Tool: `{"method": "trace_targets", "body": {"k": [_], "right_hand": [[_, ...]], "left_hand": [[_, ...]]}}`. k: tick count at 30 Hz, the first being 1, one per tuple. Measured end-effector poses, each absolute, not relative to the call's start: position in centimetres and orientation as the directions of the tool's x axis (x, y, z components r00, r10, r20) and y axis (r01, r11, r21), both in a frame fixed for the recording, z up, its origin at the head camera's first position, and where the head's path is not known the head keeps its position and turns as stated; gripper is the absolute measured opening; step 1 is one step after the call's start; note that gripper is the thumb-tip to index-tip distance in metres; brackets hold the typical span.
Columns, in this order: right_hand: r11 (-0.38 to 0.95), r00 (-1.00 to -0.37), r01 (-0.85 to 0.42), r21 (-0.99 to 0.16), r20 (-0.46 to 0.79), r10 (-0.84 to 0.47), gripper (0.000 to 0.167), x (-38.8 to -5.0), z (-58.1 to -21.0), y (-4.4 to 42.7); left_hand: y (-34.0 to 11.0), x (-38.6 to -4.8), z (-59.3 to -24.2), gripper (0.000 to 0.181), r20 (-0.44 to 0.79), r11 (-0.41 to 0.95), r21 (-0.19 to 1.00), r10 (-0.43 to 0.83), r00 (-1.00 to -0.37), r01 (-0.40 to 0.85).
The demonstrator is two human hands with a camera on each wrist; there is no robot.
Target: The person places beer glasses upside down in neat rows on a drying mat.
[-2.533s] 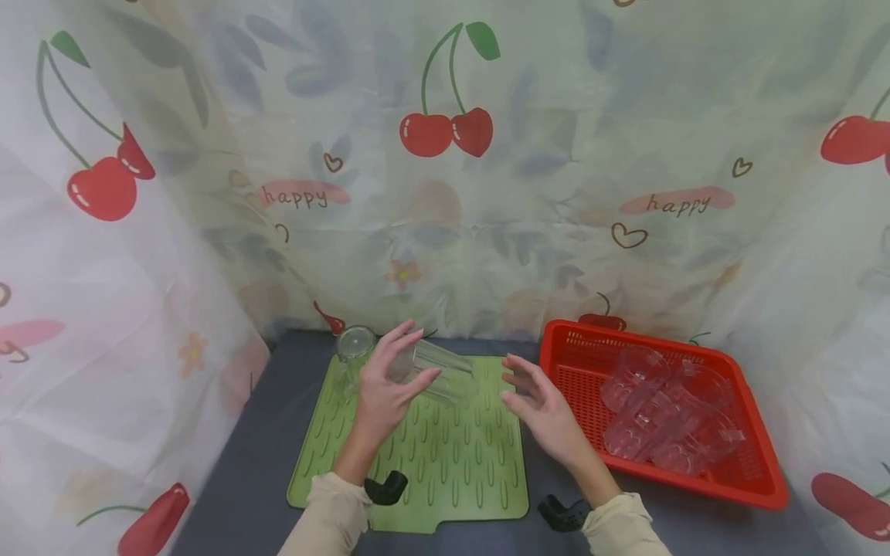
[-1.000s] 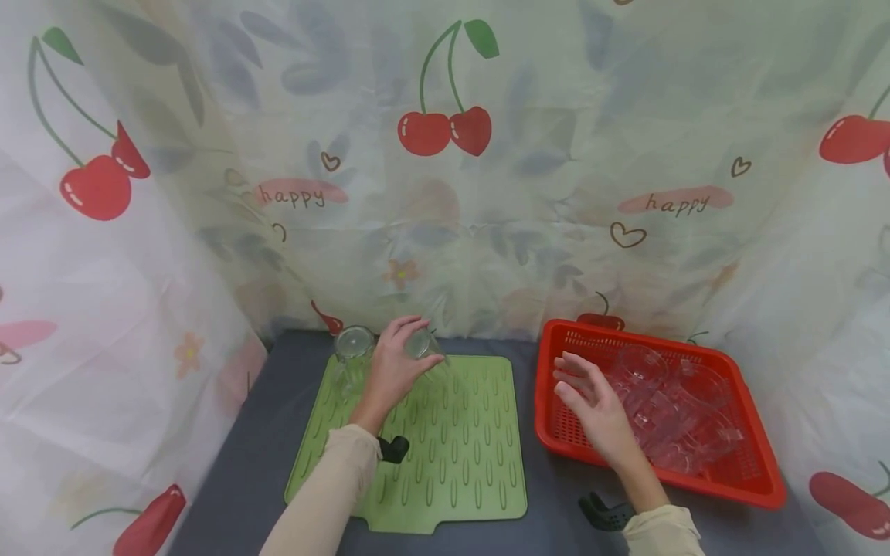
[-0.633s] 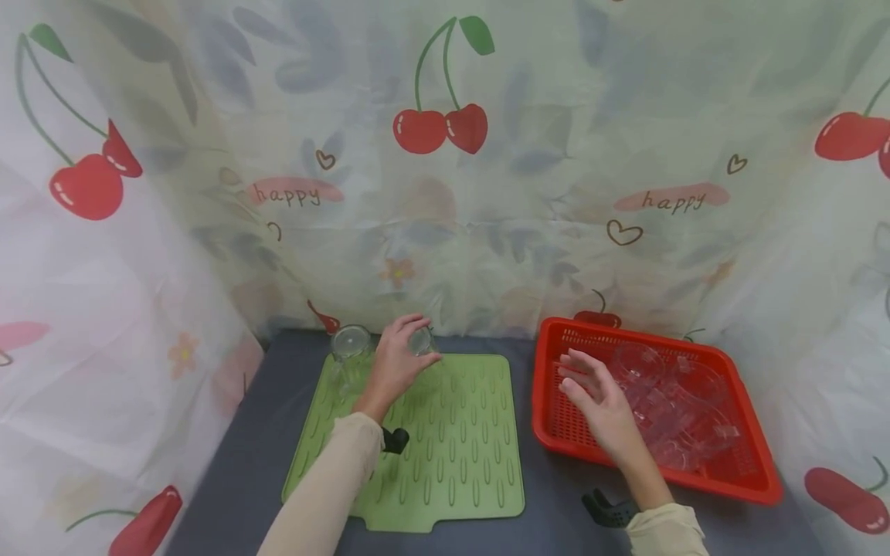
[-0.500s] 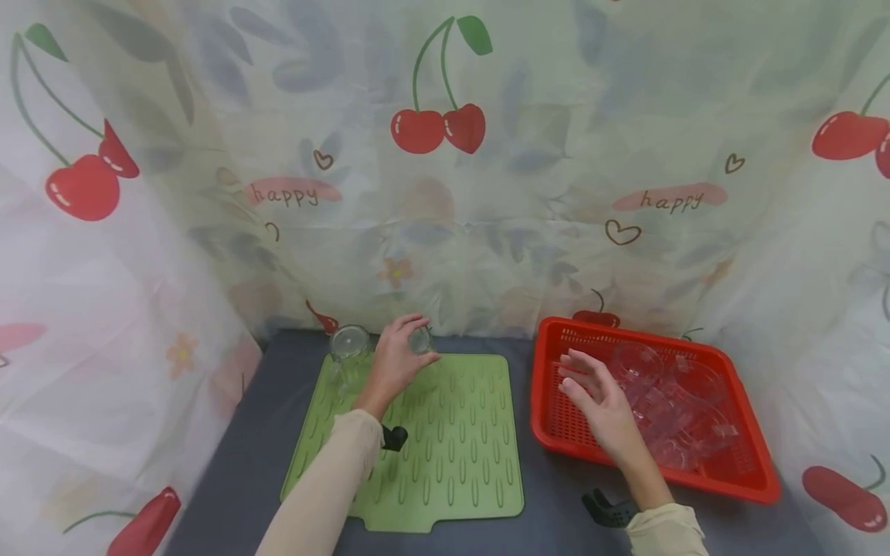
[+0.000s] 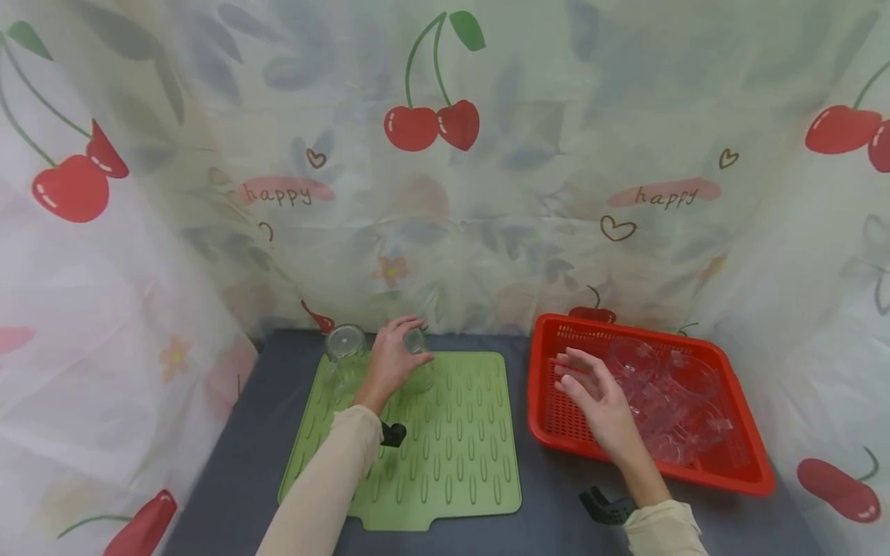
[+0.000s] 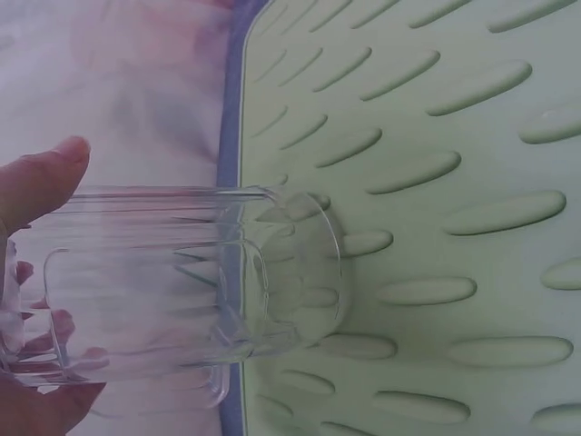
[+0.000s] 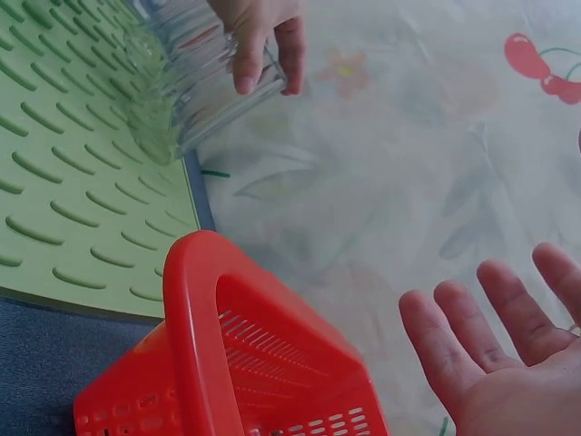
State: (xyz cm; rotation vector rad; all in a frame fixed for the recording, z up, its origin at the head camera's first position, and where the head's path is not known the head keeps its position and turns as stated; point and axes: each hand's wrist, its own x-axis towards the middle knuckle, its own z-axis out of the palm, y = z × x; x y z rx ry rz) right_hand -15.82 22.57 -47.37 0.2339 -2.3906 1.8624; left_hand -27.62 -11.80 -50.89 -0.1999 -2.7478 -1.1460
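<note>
Inverted glass mug (image 6: pixel 172 282), positioned toward 12 o'clock on a green mat (image 5: pixel 462 440) (clock face centred on the mat, head view). The mug is being gripped around its base end by the left hand (image 5: pixel 391 361), the space between thumb and fingers being filled by the glass. Its walls are appearing colourless and transparent, and are being marked by straight lengthwise lines and pale highlights. A long, rounded outline is being shown along the body; whether it is the handle cannot be told. The green of the mat is being seen through the circular rim, which is being directed downward at the mat; whether full contact is being made cannot be told. A second inverted mug (image 5: pixel 347 361) is being supported by the mat at 11 o'clock, its round base uppermost. At 3 o'clock, beside the mat, clear mugs (image 5: pixel 684 421), tinged pink against the plastic, are being contained by a red basket (image 5: pixel 749 421). Over the basket's 9 o'clock side, the right hand (image 5: pixel 603 401) is being held wide, its fingers parted and slightly bent.
</note>
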Motion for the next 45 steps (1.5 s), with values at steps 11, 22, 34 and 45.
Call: {"method": "trace_targets", "body": {"k": [11, 22, 34, 45], "right_hand": [[0.233, -0.985, -0.170, -0.957, 0.162, -0.054, 0.052, -15.7, -47.5, 22.6], [0.264, -0.984, -0.176, -0.948, 0.175, -0.025, 0.054, -15.6, -47.3, 22.6], [0.266, -0.983, -0.183, -0.946, 0.181, -0.030, 0.054, -15.6, -47.1, 22.9], [0.399, -0.987, -0.119, -0.909, 0.151, 0.050, 0.065, -15.7, -46.5, 23.6]], "left_hand": [[-11.4, -28.1, -51.5, 0.068, 0.164, 0.689, 0.704, 0.080, -0.983, 0.173], [-11.4, -27.4, -51.8, 0.075, 0.168, 0.717, 0.672, 0.098, -0.981, 0.187], [-12.1, -26.0, -50.8, 0.084, 0.213, 0.717, 0.663, 0.091, -0.973, 0.212], [-13.0, -24.1, -50.8, 0.088, 0.254, 0.682, 0.705, 0.016, -0.967, 0.196]]}}
